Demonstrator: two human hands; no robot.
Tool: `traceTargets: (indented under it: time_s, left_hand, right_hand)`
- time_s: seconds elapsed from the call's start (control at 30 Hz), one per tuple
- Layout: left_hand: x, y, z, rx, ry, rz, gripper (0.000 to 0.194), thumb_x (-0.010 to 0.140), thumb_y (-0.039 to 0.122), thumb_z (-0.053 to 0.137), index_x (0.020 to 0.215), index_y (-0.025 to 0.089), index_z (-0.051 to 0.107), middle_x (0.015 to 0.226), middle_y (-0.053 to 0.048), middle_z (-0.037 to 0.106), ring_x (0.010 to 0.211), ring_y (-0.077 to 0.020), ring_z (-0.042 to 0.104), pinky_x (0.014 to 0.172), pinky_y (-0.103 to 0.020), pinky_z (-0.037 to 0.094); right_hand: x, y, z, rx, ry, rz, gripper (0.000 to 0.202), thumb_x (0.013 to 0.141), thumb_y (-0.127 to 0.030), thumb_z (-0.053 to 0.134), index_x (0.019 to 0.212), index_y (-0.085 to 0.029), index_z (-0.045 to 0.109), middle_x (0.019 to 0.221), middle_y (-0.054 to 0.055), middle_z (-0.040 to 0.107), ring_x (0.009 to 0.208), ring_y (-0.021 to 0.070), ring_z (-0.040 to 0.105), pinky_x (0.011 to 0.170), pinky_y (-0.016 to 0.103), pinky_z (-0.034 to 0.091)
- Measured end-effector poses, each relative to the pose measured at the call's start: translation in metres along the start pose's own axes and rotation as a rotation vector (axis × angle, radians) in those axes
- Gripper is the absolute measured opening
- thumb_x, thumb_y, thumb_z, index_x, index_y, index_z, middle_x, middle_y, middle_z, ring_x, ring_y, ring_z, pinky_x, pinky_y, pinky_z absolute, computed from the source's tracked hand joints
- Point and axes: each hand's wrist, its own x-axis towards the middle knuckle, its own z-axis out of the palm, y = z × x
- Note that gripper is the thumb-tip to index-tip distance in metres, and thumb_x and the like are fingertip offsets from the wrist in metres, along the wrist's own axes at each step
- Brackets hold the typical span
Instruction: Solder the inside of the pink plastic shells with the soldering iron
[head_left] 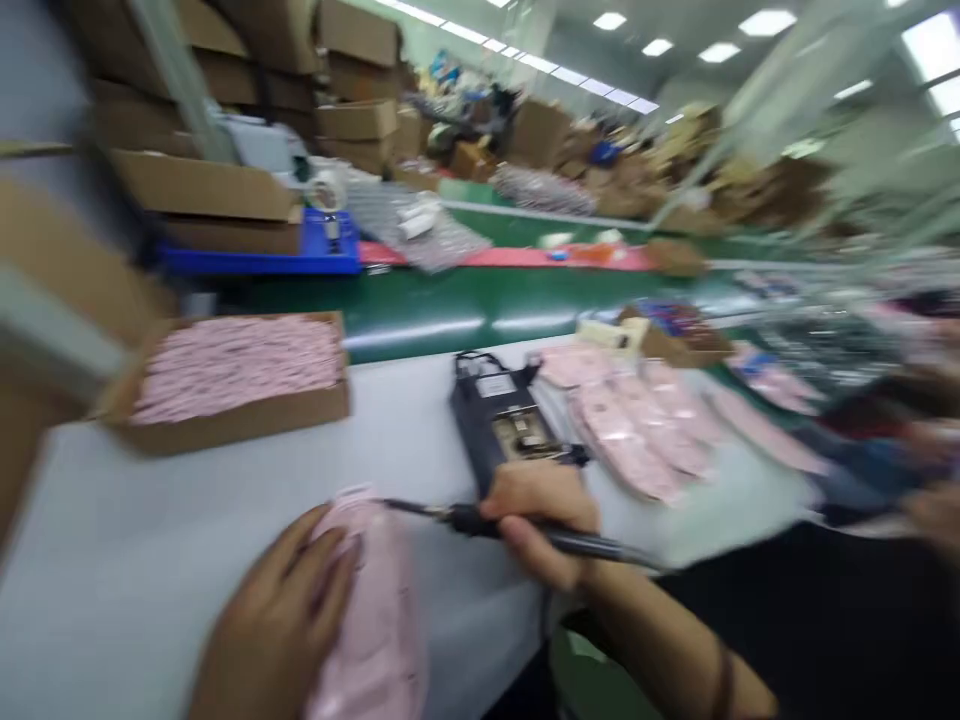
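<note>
A soldering iron (469, 519) with a black handle is gripped in my right hand (544, 515), its thin tip pointing left. That tip meets or nearly meets the upper end of a long pink plastic shell (379, 610); blur hides whether they touch. My left hand (289, 610) holds the shell against the white table, with bent fingers over its left edge. Behind my right hand sits a black soldering station (487, 405) with a metal piece in its open top. Several more pink shells (630, 425) lie to the right of it.
At the back left stands a cardboard box (232, 425) full of small pink pieces. A green conveyor belt (420, 305) runs behind the white table (150, 520), with a blue tray (262, 262) beyond. Another person's hand (937, 510) shows blurred at far right.
</note>
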Motion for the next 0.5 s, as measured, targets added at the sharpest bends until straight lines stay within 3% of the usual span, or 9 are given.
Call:
traceTargets:
  time_s: [0.1, 0.2, 0.27, 0.37, 0.5]
  left_hand:
    - [-0.008, 0.015, -0.019, 0.231, -0.029, -0.158, 0.029, 0.102, 0.036, 0.048, 0.111, 0.019, 0.070, 0.134, -0.013, 0.065, 0.087, -0.0234, 0.074, 0.068, -0.038, 0.066]
    - [0.002, 0.026, -0.024, 0.287, -0.111, -0.250, 0.025, 0.099, 0.033, 0.054, 0.113, 0.021, 0.070, 0.139, -0.010, 0.061, 0.059, -0.0152, 0.067, 0.047, -0.035, 0.060]
    - [0.007, 0.025, -0.027, 0.213, -0.169, -0.232, 0.021, 0.099, 0.031, 0.055, 0.109, 0.023, 0.072, 0.134, -0.007, 0.064, 0.064, -0.0165, 0.070, 0.051, -0.036, 0.063]
    - [0.010, 0.015, -0.030, 0.047, -0.217, -0.156, 0.022, 0.100, 0.029, 0.056, 0.111, 0.022, 0.073, 0.130, -0.007, 0.068, 0.093, -0.0219, 0.076, 0.074, -0.039, 0.068]
    - [0.008, 0.006, -0.029, -0.094, -0.234, -0.124, 0.026, 0.099, 0.028, 0.060, 0.119, 0.017, 0.072, 0.127, -0.010, 0.072, 0.111, -0.0226, 0.072, 0.096, -0.040, 0.064]
  right_hand:
    - [0.002, -0.003, -0.007, -0.024, -0.112, 0.064, 0.016, 0.090, -0.011, 0.055, 0.096, -0.019, 0.067, 0.077, 0.003, 0.072, 0.067, 0.0155, 0.071, 0.061, 0.026, 0.058]
    - [-0.001, -0.004, -0.009, -0.029, -0.186, 0.077, 0.016, 0.090, -0.009, 0.058, 0.097, -0.020, 0.067, 0.077, 0.003, 0.072, 0.068, 0.0151, 0.071, 0.061, 0.026, 0.059]
    - [-0.001, -0.007, -0.010, -0.029, -0.217, 0.090, 0.015, 0.091, -0.010, 0.058, 0.097, -0.020, 0.068, 0.076, 0.003, 0.071, 0.067, 0.0152, 0.071, 0.060, 0.026, 0.059]
    - [0.001, -0.009, -0.009, -0.026, -0.260, 0.122, 0.014, 0.093, -0.011, 0.059, 0.094, -0.021, 0.067, 0.075, 0.002, 0.071, 0.064, 0.0139, 0.070, 0.056, 0.024, 0.058]
    - [0.003, -0.009, -0.007, -0.047, -0.319, 0.106, 0.012, 0.095, -0.014, 0.058, 0.092, -0.022, 0.066, 0.074, 0.000, 0.072, 0.062, 0.0117, 0.070, 0.054, 0.021, 0.058]
